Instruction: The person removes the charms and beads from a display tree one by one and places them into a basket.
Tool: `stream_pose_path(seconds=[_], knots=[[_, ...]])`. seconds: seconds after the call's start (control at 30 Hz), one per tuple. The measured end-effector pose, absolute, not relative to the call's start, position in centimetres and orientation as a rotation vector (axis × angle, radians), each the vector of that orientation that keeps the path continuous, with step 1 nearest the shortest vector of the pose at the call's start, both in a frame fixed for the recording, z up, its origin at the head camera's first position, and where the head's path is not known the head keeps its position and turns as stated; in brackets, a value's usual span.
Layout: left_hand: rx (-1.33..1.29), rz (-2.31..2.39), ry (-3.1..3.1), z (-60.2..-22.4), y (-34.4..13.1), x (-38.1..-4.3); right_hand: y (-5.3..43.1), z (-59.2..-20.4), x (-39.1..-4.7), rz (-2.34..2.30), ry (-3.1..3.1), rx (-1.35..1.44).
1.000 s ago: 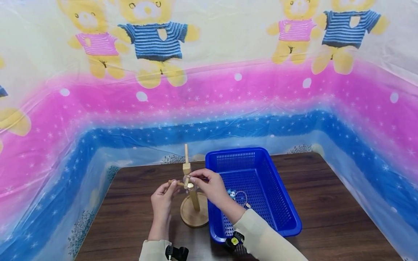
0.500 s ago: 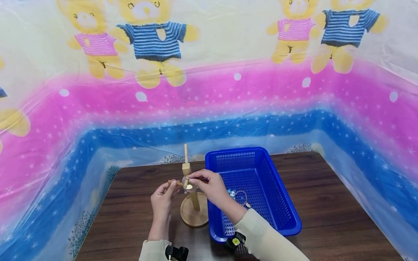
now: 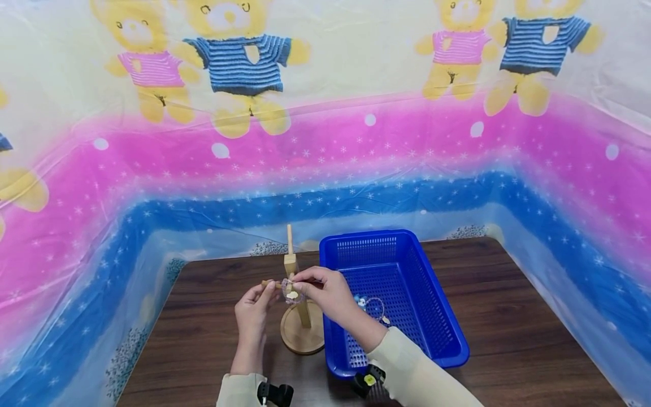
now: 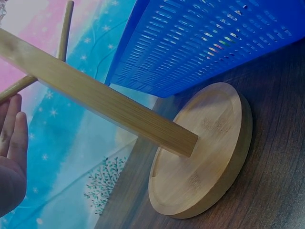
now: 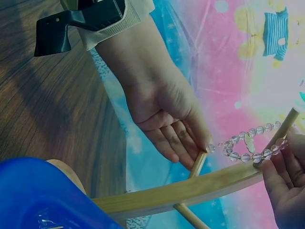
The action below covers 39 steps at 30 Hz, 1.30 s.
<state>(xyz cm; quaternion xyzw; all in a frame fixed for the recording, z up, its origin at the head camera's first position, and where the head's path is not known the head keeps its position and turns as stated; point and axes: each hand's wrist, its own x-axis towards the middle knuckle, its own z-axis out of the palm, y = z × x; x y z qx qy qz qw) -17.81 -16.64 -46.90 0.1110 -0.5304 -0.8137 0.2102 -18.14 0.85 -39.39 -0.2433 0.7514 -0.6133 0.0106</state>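
Observation:
A bracelet of clear pinkish beads with a pale charm [image 5: 249,141] hangs by a front peg of the wooden stand [image 3: 304,316]. My right hand [image 3: 328,291] pinches the bracelet beside this peg; its fingers [image 5: 281,176] lie close to the beads in the right wrist view. With thumb and fingertips, my left hand [image 3: 252,311] grips the stand's left peg [image 5: 198,164]. Beads at the bracelet's near end touch or nearly touch the left thumb. In the left wrist view only part of the left hand [image 4: 12,148] shows, and the bracelet is out of sight.
A blue plastic basket [image 3: 442,316] stands right of the stand, under the right forearm. Inside it lie a beaded bracelet [image 3: 376,308] and blue and white beads. The dark wooden table [image 3: 513,316] is bordered by a printed cloth [image 3: 325,192].
My right fingers have shifted slightly, and the bracelet has moved a little left and down against the pegs. My left hand, the stand and the basket keep their places.

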Motion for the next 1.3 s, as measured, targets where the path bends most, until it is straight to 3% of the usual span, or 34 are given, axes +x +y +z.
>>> stream_pose_path(seconds=[1.3], knots=[[0.31, -2.274, -1.489, -46.9, -16.7, -17.8, 1.5, -38.7, -17.0, -1.871, 2.306, -0.826]])
